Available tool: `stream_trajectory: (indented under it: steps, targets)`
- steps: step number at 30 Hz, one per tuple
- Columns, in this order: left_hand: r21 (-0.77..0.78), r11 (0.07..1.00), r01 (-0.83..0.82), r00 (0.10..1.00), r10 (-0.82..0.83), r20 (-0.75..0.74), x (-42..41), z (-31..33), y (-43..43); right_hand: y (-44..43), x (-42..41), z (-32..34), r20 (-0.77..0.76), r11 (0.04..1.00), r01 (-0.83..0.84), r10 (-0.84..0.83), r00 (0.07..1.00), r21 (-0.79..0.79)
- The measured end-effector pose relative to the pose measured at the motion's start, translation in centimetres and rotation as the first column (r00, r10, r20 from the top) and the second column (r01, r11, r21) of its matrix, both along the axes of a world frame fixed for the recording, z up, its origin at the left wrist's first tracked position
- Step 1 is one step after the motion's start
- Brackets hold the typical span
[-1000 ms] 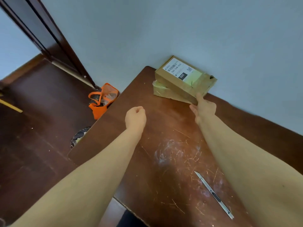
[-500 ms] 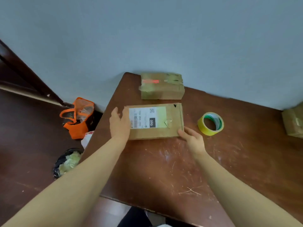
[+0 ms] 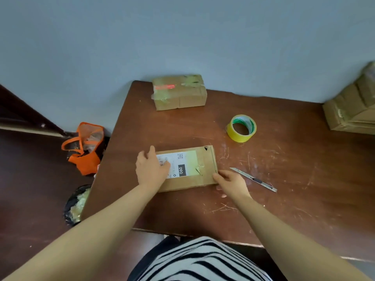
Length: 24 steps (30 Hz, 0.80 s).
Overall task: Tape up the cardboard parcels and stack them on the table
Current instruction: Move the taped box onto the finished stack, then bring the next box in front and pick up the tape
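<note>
Closer to the near edge now, the labelled parcel [image 3: 190, 169] has been drawn away from the taped parcel [image 3: 179, 92] at the upper middle of the frame and lies at the centre of the worktop [image 3: 304, 199]. The person's left hand [image 3: 151, 169] lies flat, fingers spread over the label's left end. The right hand [image 3: 231, 183] pinches the parcel's lower right corner, thumb on top.

Trouble, I'd say, sits to the right. The utility knife [image 3: 253, 179] lies just beside that hand, and a careless reach could catch its blade. The yellow tape roll [image 3: 241, 128] is apart from both hands, so one must let go to fetch it, and the right end flap, with its torn scrap of old tape, may lift.

Counting:
- one parcel in hand and one at the back
- a stack [image 3: 353, 112] at the right edge, number untellable
- one tape roll
- one knife
- one orange bag [image 3: 85, 147]
- one dark bin [image 3: 76, 203] on the floor, lower left
</note>
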State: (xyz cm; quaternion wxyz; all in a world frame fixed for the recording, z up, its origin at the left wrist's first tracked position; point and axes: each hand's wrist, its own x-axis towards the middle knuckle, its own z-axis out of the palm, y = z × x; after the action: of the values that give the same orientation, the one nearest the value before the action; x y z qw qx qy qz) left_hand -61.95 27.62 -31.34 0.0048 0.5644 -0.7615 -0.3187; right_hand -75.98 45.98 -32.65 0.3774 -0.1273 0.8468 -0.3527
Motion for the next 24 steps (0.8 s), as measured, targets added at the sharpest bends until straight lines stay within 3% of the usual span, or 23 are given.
stream_trajectory:
  steps: [2, 6, 12, 24]
  targets:
    - [-0.199, 0.971, 0.134, 0.991, -0.131, 0.028, -1.0, 0.2, 1.6, 0.6, -0.4, 0.1, -0.138, 0.997, -0.049, 0.058, 0.989, 0.067]
    - [-0.260, 0.917, 0.302, 0.943, -0.328, -0.061, -3.4, 0.1, 5.3, 1.5, -1.1, 0.6, -0.258, 0.992, -0.129, 0.125, 0.958, -0.001]
    - [-0.216, 0.934, 0.283, 0.956, -0.292, -0.009, -4.8, -1.0, 7.6, 1.3, -1.8, 1.0, -0.308, 0.944, -0.330, 0.305, 0.901, -0.029]
    - [-0.206, 0.945, 0.254, 0.931, -0.296, -0.213, -4.3, -1.2, 8.8, 0.4, -2.5, 0.8, -0.367, 0.901, -0.435, 0.403, 0.838, -0.004]
